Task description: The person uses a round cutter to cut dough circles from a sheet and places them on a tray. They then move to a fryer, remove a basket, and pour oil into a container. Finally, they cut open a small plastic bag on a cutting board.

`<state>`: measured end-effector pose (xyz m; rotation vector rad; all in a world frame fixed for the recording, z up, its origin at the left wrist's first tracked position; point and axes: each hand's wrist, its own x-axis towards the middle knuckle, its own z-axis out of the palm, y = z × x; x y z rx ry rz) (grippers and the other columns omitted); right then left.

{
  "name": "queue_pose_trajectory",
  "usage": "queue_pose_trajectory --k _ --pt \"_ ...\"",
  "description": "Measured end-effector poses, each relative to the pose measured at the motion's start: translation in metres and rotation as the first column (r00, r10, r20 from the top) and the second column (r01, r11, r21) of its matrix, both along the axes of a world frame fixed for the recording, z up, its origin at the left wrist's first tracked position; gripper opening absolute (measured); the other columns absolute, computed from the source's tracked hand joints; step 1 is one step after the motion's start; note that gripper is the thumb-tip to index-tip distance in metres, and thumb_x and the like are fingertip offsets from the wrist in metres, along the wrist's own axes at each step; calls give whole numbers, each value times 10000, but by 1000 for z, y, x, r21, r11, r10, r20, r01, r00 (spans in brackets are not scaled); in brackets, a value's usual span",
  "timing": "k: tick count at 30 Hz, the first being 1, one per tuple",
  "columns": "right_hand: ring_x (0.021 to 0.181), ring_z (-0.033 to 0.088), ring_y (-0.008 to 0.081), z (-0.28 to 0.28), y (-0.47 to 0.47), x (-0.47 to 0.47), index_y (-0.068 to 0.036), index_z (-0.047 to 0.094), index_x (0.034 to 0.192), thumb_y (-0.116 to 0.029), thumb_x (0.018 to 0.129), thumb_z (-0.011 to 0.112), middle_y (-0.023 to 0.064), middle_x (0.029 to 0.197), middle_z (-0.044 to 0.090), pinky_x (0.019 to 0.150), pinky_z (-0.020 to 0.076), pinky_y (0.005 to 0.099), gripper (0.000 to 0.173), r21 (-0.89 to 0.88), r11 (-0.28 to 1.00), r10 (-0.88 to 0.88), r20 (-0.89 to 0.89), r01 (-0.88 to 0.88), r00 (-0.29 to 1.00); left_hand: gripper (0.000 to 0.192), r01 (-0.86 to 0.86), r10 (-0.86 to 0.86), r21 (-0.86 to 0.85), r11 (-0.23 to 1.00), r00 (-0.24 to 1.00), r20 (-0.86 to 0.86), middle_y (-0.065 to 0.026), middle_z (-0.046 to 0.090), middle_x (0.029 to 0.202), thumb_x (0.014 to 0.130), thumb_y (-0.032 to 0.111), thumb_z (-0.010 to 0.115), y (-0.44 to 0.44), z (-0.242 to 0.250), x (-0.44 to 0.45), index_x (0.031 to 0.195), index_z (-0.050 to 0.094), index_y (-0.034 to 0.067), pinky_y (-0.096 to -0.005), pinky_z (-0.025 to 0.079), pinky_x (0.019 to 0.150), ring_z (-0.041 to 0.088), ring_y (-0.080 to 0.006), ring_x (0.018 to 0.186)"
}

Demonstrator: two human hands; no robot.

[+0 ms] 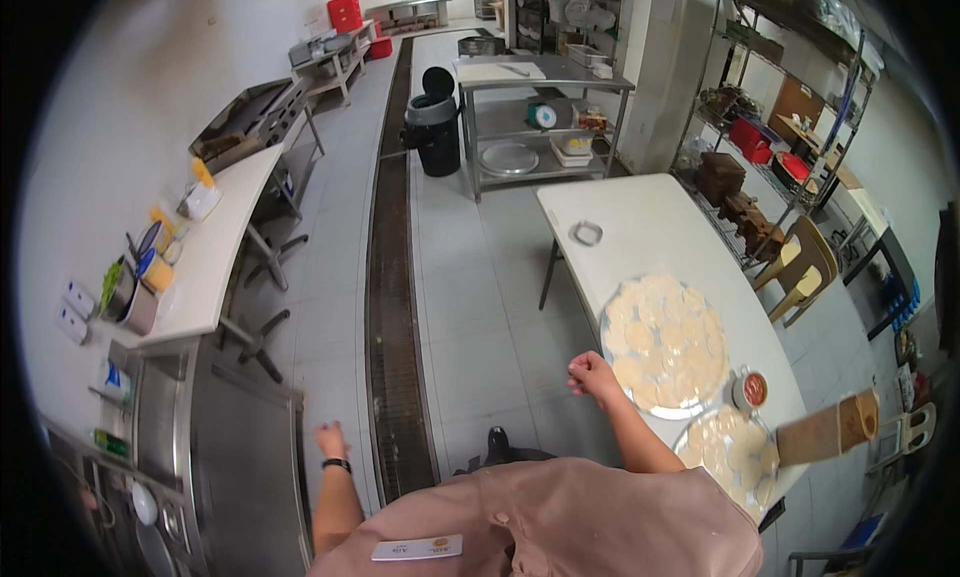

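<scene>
My left hand (pixel 331 440), with a dark band at the wrist, hangs beside the steel counter, its fingers loosely bent and nothing seen in them. Over the near edge of the white table, my right hand (pixel 592 374) is half curled and holds nothing visible. Closest to it lies a large round metal tray (pixel 609 329) covered with flat, pale dough rounds (pixel 671 337). A second tray (pixel 684 448) of similar dough rounds (pixel 731 453) sits nearer my body. Between them stands a metal cup of red sauce (pixel 750 391). A metal ring (pixel 587 233) rests farther up the table.
A brown box-like container (pixel 825 429) stands by the second tray. A drain grate (pixel 391 277) runs along the floor. Ahead are a black bin (pixel 437 138) and a steel worktable (pixel 555 89). A white counter (pixel 217 239) and steel unit (pixel 247 457) line the left; shelving (pixel 780 111) and a chair (pixel 802 265) stand right.
</scene>
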<state>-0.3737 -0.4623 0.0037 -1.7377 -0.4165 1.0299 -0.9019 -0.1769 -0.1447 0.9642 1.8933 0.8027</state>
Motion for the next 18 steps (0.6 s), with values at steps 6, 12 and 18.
queue_pose_trajectory --k 6,12,18 --pt "650 611 132 7 161 89 -40 552 964 -134 900 624 29 805 583 510 499 277 134 90 995 -58 133 46 989 344 699 -902 -612 369 112 -416 -225 653 1111 876 260 585 27 -33 87 1020 674 -40 -452 482 908 615 -413 1027" --pt "699 606 118 16 323 180 -48 561 991 -134 909 622 23 821 580 549 498 265 133 202 979 -35 94 16 995 314 471 -814 -740 480 554 -175 -206 661 1113 855 247 611 130 -45 152 1015 688 -12 -440 502 878 629 -381 1026" --pt "713 612 116 28 470 264 -62 559 1004 -145 906 630 18 821 574 569 498 263 147 157 982 -114 39 106 993 288 463 -832 -758 459 524 -184 -187 668 1114 834 233 637 318 -48 248 1010 702 15 -429 521 848 643 -349 1024"
